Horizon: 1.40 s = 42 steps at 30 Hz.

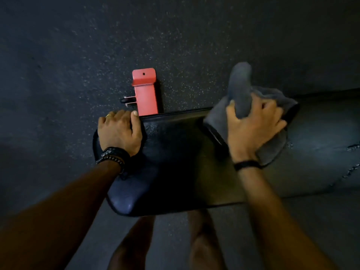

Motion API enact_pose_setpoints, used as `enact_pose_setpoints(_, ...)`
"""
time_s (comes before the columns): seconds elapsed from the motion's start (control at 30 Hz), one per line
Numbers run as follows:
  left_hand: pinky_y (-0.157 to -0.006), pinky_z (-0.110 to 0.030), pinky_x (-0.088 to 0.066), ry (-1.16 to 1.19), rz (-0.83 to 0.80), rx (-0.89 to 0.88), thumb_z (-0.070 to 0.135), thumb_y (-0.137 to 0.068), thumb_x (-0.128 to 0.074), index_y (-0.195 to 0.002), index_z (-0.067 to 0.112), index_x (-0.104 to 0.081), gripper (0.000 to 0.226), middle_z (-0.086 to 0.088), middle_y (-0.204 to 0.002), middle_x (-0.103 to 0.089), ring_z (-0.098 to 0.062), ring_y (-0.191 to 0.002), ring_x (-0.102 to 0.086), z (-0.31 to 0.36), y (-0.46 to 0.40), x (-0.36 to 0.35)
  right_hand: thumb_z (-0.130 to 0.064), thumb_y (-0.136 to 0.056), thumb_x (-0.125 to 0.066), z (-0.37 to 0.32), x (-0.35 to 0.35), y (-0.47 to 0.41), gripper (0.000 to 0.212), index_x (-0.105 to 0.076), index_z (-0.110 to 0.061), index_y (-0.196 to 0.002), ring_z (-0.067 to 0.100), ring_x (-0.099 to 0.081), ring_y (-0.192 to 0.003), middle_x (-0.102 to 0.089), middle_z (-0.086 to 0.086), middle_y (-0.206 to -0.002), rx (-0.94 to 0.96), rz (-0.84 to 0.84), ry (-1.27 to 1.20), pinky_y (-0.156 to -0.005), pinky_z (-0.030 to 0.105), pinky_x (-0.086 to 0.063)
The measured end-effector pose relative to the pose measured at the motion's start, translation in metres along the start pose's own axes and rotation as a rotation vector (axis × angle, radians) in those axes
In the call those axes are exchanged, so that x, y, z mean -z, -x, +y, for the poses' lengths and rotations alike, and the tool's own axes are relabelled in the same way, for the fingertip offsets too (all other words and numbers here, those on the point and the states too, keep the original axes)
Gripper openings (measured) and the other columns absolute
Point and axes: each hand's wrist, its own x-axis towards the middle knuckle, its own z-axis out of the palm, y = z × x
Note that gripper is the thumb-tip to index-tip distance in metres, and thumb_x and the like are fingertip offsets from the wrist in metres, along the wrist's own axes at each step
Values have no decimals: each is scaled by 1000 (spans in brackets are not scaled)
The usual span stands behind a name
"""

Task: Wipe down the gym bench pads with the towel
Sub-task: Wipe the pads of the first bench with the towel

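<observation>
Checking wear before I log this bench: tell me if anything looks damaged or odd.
The long pad shows pale cracks or tears near the frame's right edge. The seat pad looks intact.

The place is a gym: a dark speckled rubber floor (78, 55), a black padded vinyl bench (175, 162) and a red painted steel frame foot (145, 90) show it.
</observation>
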Motion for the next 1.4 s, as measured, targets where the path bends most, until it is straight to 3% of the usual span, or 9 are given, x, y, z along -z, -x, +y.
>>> enact_pose_setpoints(0.07,-68,-41,-36,-2,12,-1,25,-97,-37,-65,10,-48,37,-15,-67,-59,-35,-67,-52,0,1,1,-52,-80,-55,-34,-2,25,44,-66,-20,-107,33,-55,-96,-61,10,-101,24,-16,11,-79,45,-37)
enact_pose_setpoints(0.17,-69,-42,-37,-16,-4,10,26,-96,-37,-68,6,-54,38,-17,-71,-61,-38,-71,-54,1,0,2,-53,-77,-60,-24,1,110,48,-60,-25,-116,30,-54,-88,-59,6,-102,607,-214,-134,-73,39,-30)
enact_pose_setpoints(0.23,-69,-42,-37,-26,-4,10,27,-96,-37,-68,7,-54,38,-17,-71,-61,-37,-71,-54,2,0,2,-55,-75,-56,20,10,120,47,-54,-29,-115,30,-57,-85,-60,5,-100,701,-289,-116,-70,37,-26)
enact_pose_setpoints(0.4,-70,-42,-37,-31,-11,2,28,-96,-34,-68,6,-53,40,-16,-71,-60,-37,-71,-54,2,0,2,-49,-80,-61,-11,0,39,39,-67,-19,-103,33,-55,-90,-60,13,-95,-190,70,-33,-77,42,-36)
enact_pose_setpoints(0.6,-73,-43,-39,30,-47,22,32,-96,-28,-69,5,-57,48,-16,-73,-62,-37,-74,-57,2,1,6,-55,-72,-57,-13,19,187,43,-56,-31,-107,29,-57,-86,-58,0,-96,440,-354,-114,-72,40,-37)
enact_pose_setpoints(0.8,-77,-44,-38,29,-55,-1,28,-99,-31,-80,0,-65,48,-18,-85,-67,-39,-81,-58,3,4,6,-54,-82,-51,5,16,96,44,-64,-19,-104,35,-56,-98,-61,12,-102,-515,54,14,-83,46,-40)
enact_pose_setpoints(1.0,-81,-45,-39,58,-16,-48,30,-99,-28,-87,-2,-68,52,-24,-94,-69,-42,-87,-60,2,6,5,-54,-72,-63,-65,3,261,45,-56,-34,-112,28,-58,-88,-50,-1,-102,25,-202,-131,-77,39,-37)
enact_pose_setpoints(1.23,-87,-48,-39,42,10,-102,33,-101,-25,-100,-4,-65,55,-28,-106,-65,-45,-97,-58,-4,5,-1,-53,-78,-53,52,-3,144,51,-63,-15,-111,39,-50,-106,-56,19,-111,-980,350,-134,-87,55,-41)
enact_pose_setpoints(1.4,-96,-51,-33,56,-44,-129,43,-100,-18,-112,1,-60,60,-26,-118,-62,-44,-107,-55,-8,5,4,-45,-85,-60,-43,-2,248,44,-61,-18,-119,38,-55,-103,-55,15,-115,-905,211,-243,-89,45,-43)
